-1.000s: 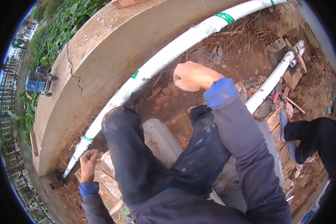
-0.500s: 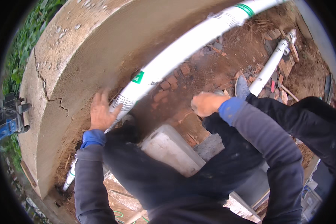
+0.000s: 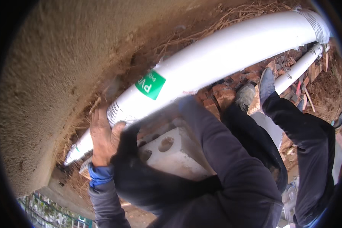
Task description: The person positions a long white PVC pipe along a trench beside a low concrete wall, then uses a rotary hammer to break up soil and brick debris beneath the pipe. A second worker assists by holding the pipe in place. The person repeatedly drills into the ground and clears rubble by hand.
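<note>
A long white plastic pipe [image 3: 224, 57] with a green label slants across the view beside a concrete wall. My left hand [image 3: 103, 138] wraps round its lower left end, the thumb on the near side and the fingers along the wall side. Beyond that hand, a narrower-looking white stretch [image 3: 81, 146] runs down to the left. My right forearm [image 3: 220, 133] reaches toward the pipe's underside near its middle. The right hand itself is hidden behind the pipe, so its fingers do not show.
The rough concrete wall [image 3: 57, 83] rises along the left. A pale block with round holes [image 3: 176, 152] lies between my legs. Another person's dark-trousered leg [image 3: 311, 140] stands at right, near a second white pipe [image 3: 298, 70]. Broken bricks [image 3: 222, 95] lie below the long pipe.
My view has come closer to the wall and pipe. My right hand has moved left and gone under the pipe. The left hand has gone from resting against the pipe to wrapping round it.
</note>
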Motion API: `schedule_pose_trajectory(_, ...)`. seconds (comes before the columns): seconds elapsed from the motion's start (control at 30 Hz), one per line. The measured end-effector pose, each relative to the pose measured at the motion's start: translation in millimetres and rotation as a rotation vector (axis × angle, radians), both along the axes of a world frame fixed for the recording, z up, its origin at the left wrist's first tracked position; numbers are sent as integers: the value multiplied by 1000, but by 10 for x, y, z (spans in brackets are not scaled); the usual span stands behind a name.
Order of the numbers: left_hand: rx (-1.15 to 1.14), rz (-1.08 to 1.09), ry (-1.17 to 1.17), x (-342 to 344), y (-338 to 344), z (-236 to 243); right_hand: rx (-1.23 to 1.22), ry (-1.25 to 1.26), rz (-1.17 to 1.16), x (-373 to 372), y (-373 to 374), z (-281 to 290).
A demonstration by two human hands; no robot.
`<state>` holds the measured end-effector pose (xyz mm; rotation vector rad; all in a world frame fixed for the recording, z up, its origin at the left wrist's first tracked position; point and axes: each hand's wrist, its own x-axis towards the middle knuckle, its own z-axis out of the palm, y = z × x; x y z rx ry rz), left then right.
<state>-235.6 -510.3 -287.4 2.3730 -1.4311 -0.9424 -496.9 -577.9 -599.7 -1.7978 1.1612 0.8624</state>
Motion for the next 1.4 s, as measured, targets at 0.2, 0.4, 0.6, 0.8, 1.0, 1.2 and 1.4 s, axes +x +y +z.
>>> schedule_pose_trajectory(0.2,-53,112,256,104,-8,-35,-13,-56,-155,127,-319,105)
schedule_pose_trajectory(0.4,-194,316,140,-66,-109,3,179,-91,-307,-339,-437,204)
schedule_pose_trajectory(0.6,-130,374,186,-325,-405,-93,10,-25,-570,-34,209,35)
schedule_pose_trajectory(0.8,-171,345,187,-356,-435,-87,-30,-15,-802,8,158,-160)
schedule_pose_trajectory(1.0,-7,448,56,-496,-551,-166,-121,-14,-1041,12,-228,-242)
schedule_pose_trajectory(1.2,-31,700,-102,-665,-780,-44,-275,-2,-1344,-307,-955,-385)
schedule_pose_trajectory(1.4,55,521,70,-667,-778,-128,-525,247,-1403,-501,-1308,-581)
